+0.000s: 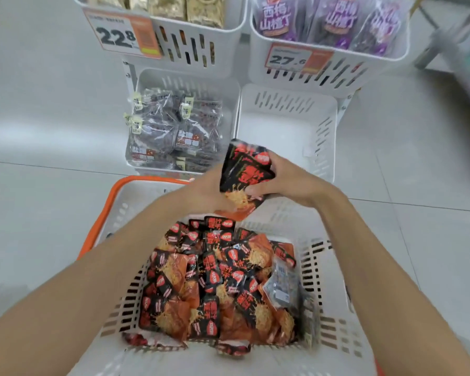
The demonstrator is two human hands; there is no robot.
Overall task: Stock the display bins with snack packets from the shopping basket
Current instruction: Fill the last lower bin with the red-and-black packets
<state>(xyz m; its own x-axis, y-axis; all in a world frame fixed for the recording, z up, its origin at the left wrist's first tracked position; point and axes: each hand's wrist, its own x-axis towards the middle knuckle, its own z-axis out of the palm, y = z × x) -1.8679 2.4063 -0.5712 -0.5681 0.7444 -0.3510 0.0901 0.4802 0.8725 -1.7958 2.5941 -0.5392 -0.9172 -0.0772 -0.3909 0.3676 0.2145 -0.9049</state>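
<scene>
A white shopping basket point(334, 308) with an orange rim sits below me, holding several black-and-orange snack packets point(217, 283). Both my hands hold a small stack of these packets point(246, 169) above the basket's far edge. My left hand point(204, 191) grips the stack from the left and my right hand point(282, 177) grips it from the right. Just beyond the stack stands the lower right display bin point(288, 131), white, with nothing in it.
The lower left bin point(144, 77) holds clear packets of dark snacks. Two upper bins carry price tags: the left bin point(228, 31) has gold packets, the right bin point(337, 74) purple ones. Grey tiled floor surrounds the rack. One clear packet point(281, 286) lies among the basket's packets.
</scene>
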